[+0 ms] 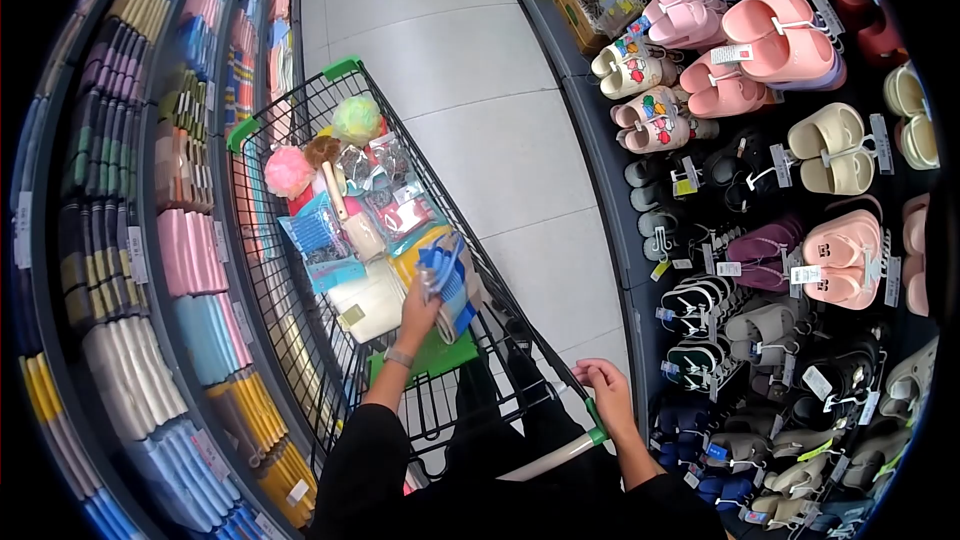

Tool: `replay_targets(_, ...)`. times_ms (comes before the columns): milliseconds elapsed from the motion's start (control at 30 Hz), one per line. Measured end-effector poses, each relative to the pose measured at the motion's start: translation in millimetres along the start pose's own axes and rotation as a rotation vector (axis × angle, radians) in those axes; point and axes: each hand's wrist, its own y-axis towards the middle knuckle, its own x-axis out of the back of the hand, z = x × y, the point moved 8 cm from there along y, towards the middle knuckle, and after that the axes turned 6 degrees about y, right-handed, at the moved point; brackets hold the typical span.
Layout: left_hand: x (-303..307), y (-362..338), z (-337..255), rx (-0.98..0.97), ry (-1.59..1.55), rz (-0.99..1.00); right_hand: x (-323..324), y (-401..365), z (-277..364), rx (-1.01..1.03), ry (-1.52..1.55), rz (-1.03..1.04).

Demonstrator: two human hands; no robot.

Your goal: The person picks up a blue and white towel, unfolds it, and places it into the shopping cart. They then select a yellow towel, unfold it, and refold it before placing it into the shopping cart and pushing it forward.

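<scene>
Near 5 o'clock, the right hand [607,385] has loosely curled fingers, nothing visible in them, beside the handle [550,456]. At 7 o'clock the left hand [420,312] grips a blue-and-white package [445,265] over the cart [342,68], seemingly mid-handling; placing it would call for loosening.

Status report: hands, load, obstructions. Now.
Left hand grips blue-and-white item over cart. Right hand loosely curled near cart handle. Packaged goods crowd underneath.
</scene>
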Motion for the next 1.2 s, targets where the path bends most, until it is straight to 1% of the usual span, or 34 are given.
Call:
replay_targets(33,6,1,14,-0.008,0.035,-0.046,1,1,-1,0.008,-0.005,0.0)
replay_targets(67,8,10,63,0.22,-0.123,-0.027,2,1,-3,0.015,-0.012,0.001)
replay_targets(100,18,13,89,0.285,-0.141,-0.107,2,2,-6,0.022,-0.019,0.002)
replay_targets(167,27,3,115,0.433,-0.5,-0.334,3,2,-11,0.046,-0.044,0.005)
replay_targets(200,28,4,118,0.439,-0.432,-0.31,5,3,-11,0.059,-0.059,0.003)
replay_targets(300,16,-5,125,0.487,-0.399,-0.147,6,1,-14,0.069,-0.065,0.002)
replay_targets(333,13,-7,125,0.462,-0.377,-0.056,6,1,-13,0.068,-0.091,0.005)
replay_targets(433,9,-11,126,0.565,-0.392,0.073,4,3,-13,0.065,-0.091,0.004)
replay_targets(567,11,3,107,0.487,-0.449,0.045,4,-2,-15,0.071,-0.103,0.002)
replay_targets(600,21,7,111,0.438,-0.326,-0.022,3,-1,-15,0.072,-0.11,0.007)
replay_targets(667,46,2,107,0.326,0.366,-0.315,5,1,-10,0.12,-0.154,-0.007)
replay_targets(700,55,-3,81,0.259,0.715,-0.454,4,-2,-5,0.153,-0.226,-0.016)
replay_targets(733,51,-4,29,0.046,0.699,-0.387,2,-8,4,0.186,-0.295,-0.025)
replay_targets(833,2,-9,-7,-0.252,0.623,-0.064,-12,-26,29,0.271,-0.495,-0.031)
replay_targets(933,-55,3,-12,-0.343,0.762,0.182,-17,-28,33,0.332,-0.587,-0.017)
replay_targets(1033,-85,24,4,-0.324,1.019,0.303,-16,-29,35,0.311,-0.58,-0.029)
replay_targets(1067,-94,30,10,-0.387,1.023,0.302,-16,-29,35,0.318,-0.577,-0.031)
replay_targets(1167,-116,39,22,-0.423,1.15,0.371,-16,-31,36,0.335,-0.564,-0.036)
replay_targets(1200,-120,38,15,-0.478,1.136,0.432,-15,-31,35,0.34,-0.564,-0.036)
